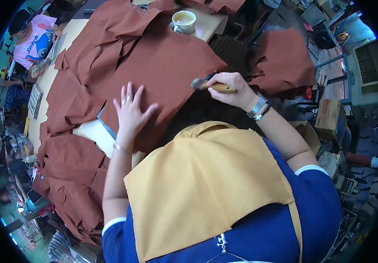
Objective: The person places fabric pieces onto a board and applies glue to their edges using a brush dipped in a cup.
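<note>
My left hand (130, 113) lies flat with fingers spread on a large rust-brown fabric piece (162, 65) on the table. My right hand (230, 87) is closed around the wooden handle of a brush-like tool (207, 85), whose dark head rests at the fabric's right edge. A yellow apron and blue shirt fill the lower part of the view.
A white mug (183, 21) of liquid stands at the table's far end. More rust-brown fabric pieces (73, 175) are piled at the left and on a stand (285, 61) at the right. Another person in a pink shirt (33, 41) sits at the far left. Cardboard boxes (329, 115) stand to the right.
</note>
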